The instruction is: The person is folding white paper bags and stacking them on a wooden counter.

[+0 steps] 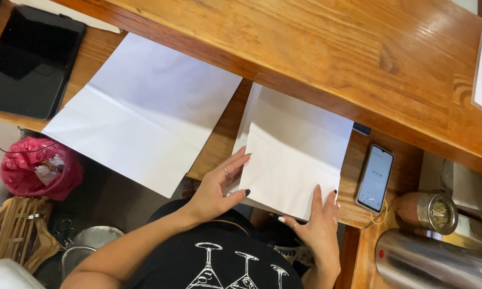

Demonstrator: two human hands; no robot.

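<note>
A folded white paper sheet (297, 150) lies on the wooden counter (222, 136), its near edge hanging over the counter's front. My left hand (215, 187) rests flat with spread fingers against the sheet's left edge. My right hand (318, 227) presses on the sheet's near right corner, fingers extended. A larger white sheet (144, 109), creased across its middle, lies to the left, untouched.
A phone (375, 177) with a lit screen lies right of the folded sheet. A dark tablet (29, 61) sits far left. A raised wooden ledge (332, 48) runs behind. A metal jar (431, 211), steel flask (433, 262), red bag (37, 167) and wooden hangers (19, 230) surround.
</note>
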